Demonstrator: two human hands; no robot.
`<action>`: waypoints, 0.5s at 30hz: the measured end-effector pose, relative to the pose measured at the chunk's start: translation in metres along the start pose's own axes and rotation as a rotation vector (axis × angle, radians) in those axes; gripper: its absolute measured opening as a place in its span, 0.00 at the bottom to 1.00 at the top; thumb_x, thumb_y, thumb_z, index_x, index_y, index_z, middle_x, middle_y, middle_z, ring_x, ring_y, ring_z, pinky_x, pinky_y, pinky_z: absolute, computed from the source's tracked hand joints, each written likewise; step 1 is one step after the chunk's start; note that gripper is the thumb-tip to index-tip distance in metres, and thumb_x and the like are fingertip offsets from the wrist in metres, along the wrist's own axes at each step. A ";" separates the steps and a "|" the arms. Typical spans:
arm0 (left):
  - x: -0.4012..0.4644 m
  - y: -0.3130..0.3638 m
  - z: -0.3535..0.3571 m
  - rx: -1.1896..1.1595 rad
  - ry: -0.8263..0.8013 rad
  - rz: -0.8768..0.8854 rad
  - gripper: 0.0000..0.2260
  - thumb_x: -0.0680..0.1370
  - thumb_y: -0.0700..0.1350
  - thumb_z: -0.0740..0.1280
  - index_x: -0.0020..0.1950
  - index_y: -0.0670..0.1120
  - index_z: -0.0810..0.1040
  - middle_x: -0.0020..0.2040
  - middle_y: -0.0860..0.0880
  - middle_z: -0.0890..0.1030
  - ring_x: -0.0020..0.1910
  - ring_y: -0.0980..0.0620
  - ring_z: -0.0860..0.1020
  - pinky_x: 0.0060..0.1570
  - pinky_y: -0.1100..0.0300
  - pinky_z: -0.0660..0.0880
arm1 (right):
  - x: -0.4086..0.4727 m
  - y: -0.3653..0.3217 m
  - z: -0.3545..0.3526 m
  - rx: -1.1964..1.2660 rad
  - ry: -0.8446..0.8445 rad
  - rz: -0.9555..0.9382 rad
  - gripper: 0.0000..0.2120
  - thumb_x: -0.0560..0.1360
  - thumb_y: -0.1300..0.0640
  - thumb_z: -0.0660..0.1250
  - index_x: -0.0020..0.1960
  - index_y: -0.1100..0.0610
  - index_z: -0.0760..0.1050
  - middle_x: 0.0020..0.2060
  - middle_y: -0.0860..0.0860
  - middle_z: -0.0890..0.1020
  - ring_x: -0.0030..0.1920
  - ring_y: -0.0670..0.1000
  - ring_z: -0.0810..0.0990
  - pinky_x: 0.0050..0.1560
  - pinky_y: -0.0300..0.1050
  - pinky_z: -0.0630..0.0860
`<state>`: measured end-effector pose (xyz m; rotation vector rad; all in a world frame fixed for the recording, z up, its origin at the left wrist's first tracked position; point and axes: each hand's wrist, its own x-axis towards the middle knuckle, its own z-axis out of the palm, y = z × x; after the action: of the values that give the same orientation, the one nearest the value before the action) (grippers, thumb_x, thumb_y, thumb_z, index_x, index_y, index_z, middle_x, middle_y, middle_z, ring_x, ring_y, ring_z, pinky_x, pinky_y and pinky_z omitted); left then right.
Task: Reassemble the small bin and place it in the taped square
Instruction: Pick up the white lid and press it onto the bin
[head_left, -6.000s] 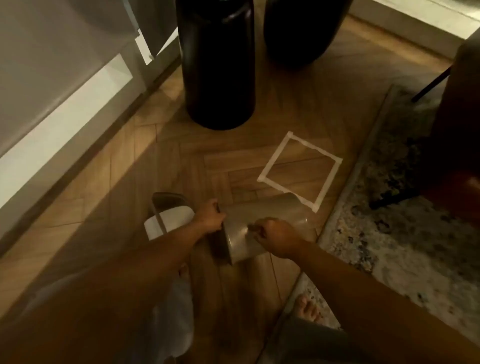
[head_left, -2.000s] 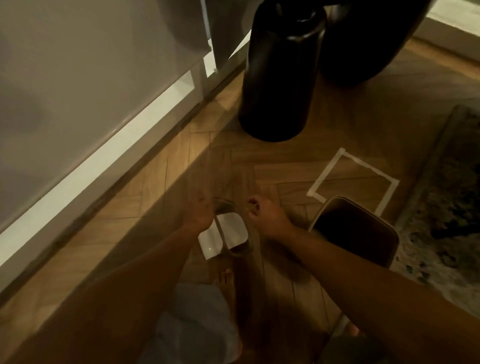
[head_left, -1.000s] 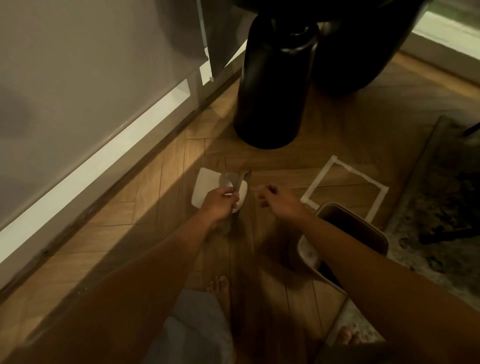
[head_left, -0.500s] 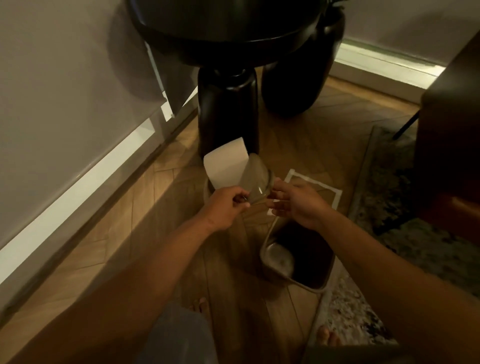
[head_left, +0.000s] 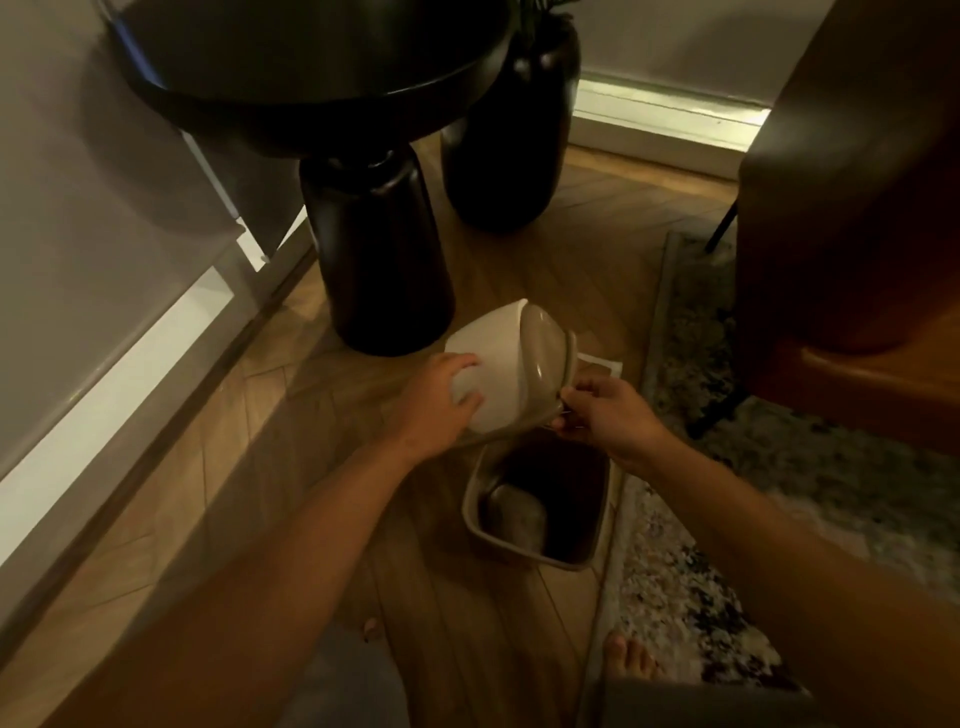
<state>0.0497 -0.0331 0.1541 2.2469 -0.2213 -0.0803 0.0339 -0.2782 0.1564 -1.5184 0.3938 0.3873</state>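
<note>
The bin's lid (head_left: 511, 371), a pale swing flap in a grey-brown frame, is held tilted in the air above the floor. My left hand (head_left: 441, 397) grips its pale flap side. My right hand (head_left: 605, 415) pinches the frame's lower right edge. Just below them the open grey-brown bin body (head_left: 480, 512) stands upright on the wood floor beside the rug. The white taped square (head_left: 605, 364) lies beyond the lid; only one corner shows, the rest is hidden by the lid and my hands.
A black round side table (head_left: 379, 260) and a dark vase (head_left: 509, 135) stand beyond the square. A patterned rug (head_left: 727, 467) runs along the right, with a brown chair (head_left: 857, 208) on it. The wall's white skirting (head_left: 104, 389) borders the left. My bare feet (head_left: 631, 660) are at the bottom.
I picked the lid up from the floor at the left and carried it right and up, over the upright bin body; my left hand has shifted onto the flap and the lid has tilted.
</note>
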 end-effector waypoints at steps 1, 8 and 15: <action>0.005 -0.005 0.000 -0.063 0.043 -0.077 0.21 0.79 0.48 0.70 0.72 0.51 0.73 0.71 0.47 0.71 0.69 0.46 0.71 0.67 0.48 0.72 | -0.002 0.002 -0.004 -0.006 0.003 -0.022 0.07 0.84 0.63 0.63 0.49 0.61 0.79 0.38 0.56 0.84 0.35 0.52 0.83 0.43 0.50 0.83; 0.023 -0.024 0.013 -0.496 -0.052 -0.566 0.35 0.76 0.71 0.55 0.79 0.54 0.64 0.73 0.47 0.74 0.67 0.45 0.75 0.66 0.45 0.73 | -0.024 0.006 -0.023 0.018 -0.094 -0.077 0.09 0.85 0.63 0.61 0.56 0.62 0.79 0.37 0.52 0.85 0.35 0.49 0.83 0.44 0.47 0.83; 0.020 -0.019 0.039 -0.386 -0.021 -0.481 0.27 0.83 0.62 0.52 0.78 0.50 0.68 0.72 0.46 0.75 0.70 0.45 0.74 0.66 0.52 0.70 | -0.029 0.021 -0.044 -0.100 -0.019 -0.114 0.11 0.85 0.64 0.61 0.60 0.54 0.80 0.39 0.50 0.87 0.37 0.49 0.86 0.42 0.41 0.83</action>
<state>0.0671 -0.0550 0.1148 1.8704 0.3057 -0.3710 -0.0023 -0.3222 0.1511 -1.6258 0.2746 0.3350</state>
